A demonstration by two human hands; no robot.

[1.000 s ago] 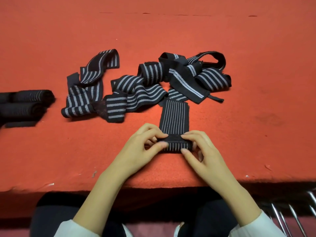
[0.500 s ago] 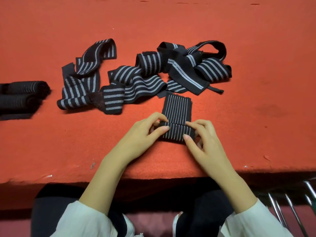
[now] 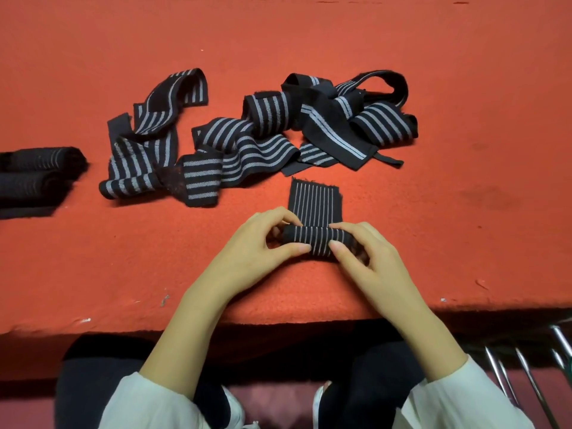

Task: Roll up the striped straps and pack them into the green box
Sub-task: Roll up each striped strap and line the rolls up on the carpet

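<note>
A black strap with thin grey stripes (image 3: 315, 239) lies partly rolled near the table's front edge, its flat tail reaching away from me. My left hand (image 3: 263, 249) pinches the roll's left end and my right hand (image 3: 365, 258) pinches its right end. Behind it lies a tangle of loose black-and-grey striped straps (image 3: 247, 140). Rolled dark straps (image 3: 34, 171) are stacked at the far left edge. No green box is in view.
The table is covered in red felt (image 3: 464, 196), whose front edge runs just below my wrists. Metal chair rods (image 3: 526, 366) show at the lower right under the table. My dark trousers and white sleeves fill the bottom.
The roll has grown thicker and moved away from me along the strap, so the flat tail is shorter. Both hands have stayed on the roll's ends.
</note>
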